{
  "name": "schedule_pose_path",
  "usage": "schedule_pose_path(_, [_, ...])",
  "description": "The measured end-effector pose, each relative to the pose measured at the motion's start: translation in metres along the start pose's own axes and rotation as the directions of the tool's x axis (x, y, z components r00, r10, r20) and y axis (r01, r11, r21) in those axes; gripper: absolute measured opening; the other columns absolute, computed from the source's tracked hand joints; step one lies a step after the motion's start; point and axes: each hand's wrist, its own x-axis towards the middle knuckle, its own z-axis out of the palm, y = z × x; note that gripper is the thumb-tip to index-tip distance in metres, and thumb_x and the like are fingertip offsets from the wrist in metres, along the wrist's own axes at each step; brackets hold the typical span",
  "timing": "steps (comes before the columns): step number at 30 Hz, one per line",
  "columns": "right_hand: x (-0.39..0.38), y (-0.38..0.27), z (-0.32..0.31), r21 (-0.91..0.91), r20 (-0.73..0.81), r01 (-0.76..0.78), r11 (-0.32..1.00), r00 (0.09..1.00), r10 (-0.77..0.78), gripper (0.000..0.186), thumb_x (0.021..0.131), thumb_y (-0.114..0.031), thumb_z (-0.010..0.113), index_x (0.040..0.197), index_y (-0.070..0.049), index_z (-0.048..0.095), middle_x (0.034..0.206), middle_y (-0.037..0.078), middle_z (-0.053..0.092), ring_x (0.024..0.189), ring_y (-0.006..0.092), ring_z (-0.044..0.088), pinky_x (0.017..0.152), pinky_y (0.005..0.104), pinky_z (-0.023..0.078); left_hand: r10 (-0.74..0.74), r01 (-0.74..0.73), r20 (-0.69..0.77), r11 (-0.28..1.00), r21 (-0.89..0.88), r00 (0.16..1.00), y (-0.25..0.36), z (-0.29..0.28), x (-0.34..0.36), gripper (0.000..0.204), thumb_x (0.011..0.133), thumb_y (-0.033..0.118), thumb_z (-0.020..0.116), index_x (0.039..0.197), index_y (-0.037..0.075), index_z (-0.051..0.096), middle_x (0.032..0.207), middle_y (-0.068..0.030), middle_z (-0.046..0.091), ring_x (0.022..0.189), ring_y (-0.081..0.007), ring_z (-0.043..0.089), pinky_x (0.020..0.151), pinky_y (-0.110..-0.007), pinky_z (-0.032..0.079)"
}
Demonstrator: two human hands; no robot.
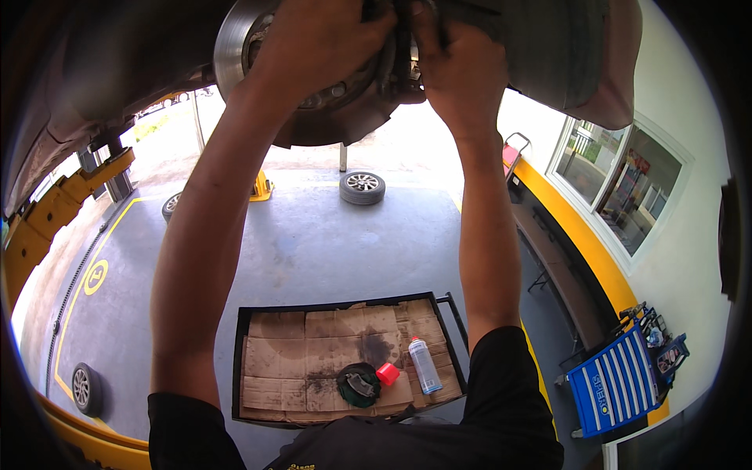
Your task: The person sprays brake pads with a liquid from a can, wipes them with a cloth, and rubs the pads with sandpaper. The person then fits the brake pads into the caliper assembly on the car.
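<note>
Steel shines on the brake disc [235,39] above us, bolted under a raised car, and both our hands are up on it. Our left hand [321,39] lies over the hub in the middle of the disc, fingers curled together against the metal; whether it grips anything we cannot tell. Our right hand [458,66] is just beside it, fingers closed on the dark brake part [399,63] at the disc's right edge. Below, between our forearms, stands a black cart tray [239,352] lined with stained cardboard [313,352]. On the cardboard lie a white spray can [424,365], a red cap [387,374] and a dark round pad [358,385], the cap touching the pad. Loose wheels [362,187] lie well apart on the grey floor, and a blue tool chest [615,384] stands at the right wall.
</note>
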Motion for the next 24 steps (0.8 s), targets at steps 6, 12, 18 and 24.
schedule_pose_path(6, [0.006, 0.007, 0.0, 0.057, 0.162, -0.009, 0.998, 0.987, 0.0, 0.058, 0.103, -0.046, 0.06, 0.073, 0.003, 0.069, 0.065, 0.027, 0.062, 0.063, 0.0466, 0.064, 0.059, 0.052, 0.047, 0.021, -0.021, -0.017, 1.0, 0.006, 1.0, 0.005, -0.003, -0.004, 0.027, 0.091, 0.015, 0.063, 0.111, -0.002, 0.06, 0.109, -0.0284, 0.066, 0.112, -0.0453, 0.06, 0.098, -0.053, 0.047])
schedule_pose_path(12, [0.005, 0.005, 0.007, 0.03, 0.13, 0.047, 0.998, 0.99, -0.05, 0.058, 0.105, -0.042, 0.059, 0.07, 0.004, 0.067, 0.066, 0.028, 0.062, 0.065, 0.0474, 0.065, 0.06, 0.0525, 0.048, 0.02, -0.02, -0.01, 1.0, -0.013, 1.0, 0.003, -0.002, -0.005, 0.026, 0.091, 0.014, 0.062, 0.111, -0.003, 0.059, 0.108, -0.0288, 0.066, 0.112, -0.0462, 0.06, 0.098, -0.053, 0.047])
schedule_pose_path(18, [0.003, 0.001, 0.014, 0.062, 0.114, -0.007, 0.998, 0.993, 0.0, 0.054, 0.105, -0.039, 0.058, 0.072, 0.003, 0.068, 0.069, 0.028, 0.064, 0.07, 0.0484, 0.067, 0.062, 0.0537, 0.05, 0.039, -0.039, -0.007, 0.999, -0.027, 0.999, -0.006, 0.001, -0.004, 0.027, 0.091, 0.013, 0.061, 0.112, -0.005, 0.059, 0.108, -0.0297, 0.066, 0.112, -0.0467, 0.06, 0.098, -0.053, 0.047])
schedule_pose_path(24, [0.002, 0.012, 0.027, -0.035, 0.047, 0.055, 0.998, 0.997, -0.053, 0.051, 0.105, -0.036, 0.057, 0.073, 0.002, 0.069, 0.071, 0.028, 0.065, 0.069, 0.0492, 0.066, 0.062, 0.0553, 0.05, 0.055, -0.055, 0.027, 0.998, -0.026, 0.998, -0.003, -0.001, 0.0, 0.025, 0.087, 0.009, 0.061, 0.107, -0.006, 0.061, 0.105, -0.0322, 0.066, 0.108, -0.0482, 0.062, 0.096, -0.053, 0.048])
